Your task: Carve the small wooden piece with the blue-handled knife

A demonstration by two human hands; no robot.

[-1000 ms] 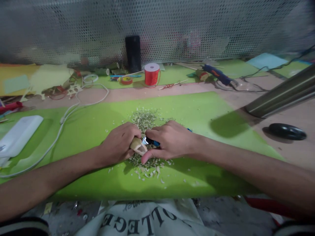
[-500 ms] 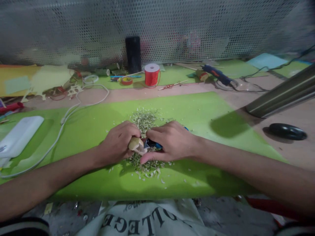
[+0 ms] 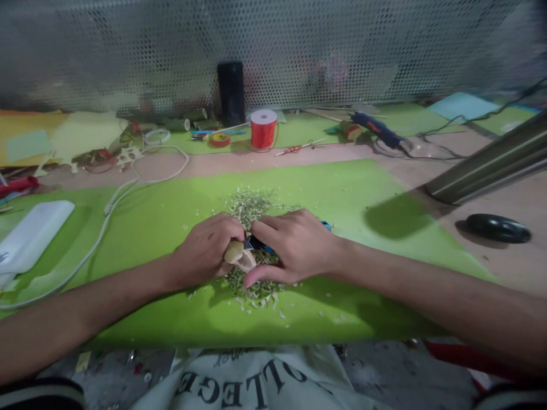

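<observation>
My left hand (image 3: 207, 246) is closed around a short piece of bamboo (image 3: 234, 251), its pale cut end pointing to the right. In my right hand (image 3: 301, 242) is a blue and black utility knife (image 3: 256, 244), gripped with the thumb stretched out below the bamboo's cut end. The blade meets the bamboo between the two hands; its tip is partly hidden by the fingers. Thin shavings (image 3: 250, 205) lie heaped under and around both hands on a green mat (image 3: 342, 188).
A white power bank (image 3: 40, 236) with a cable lies on the left. Along the back stand a red thread spool (image 3: 263, 131), a dark phone (image 3: 231, 94) and a blue glue gun (image 3: 378, 130). A metal cylinder (image 3: 487, 162) and a black oval object (image 3: 496, 228) are at right.
The knife blade has shifted slightly up and left against the bamboo, and my right hand has turned a little. The bamboo's cut end is tilted slightly differently.
</observation>
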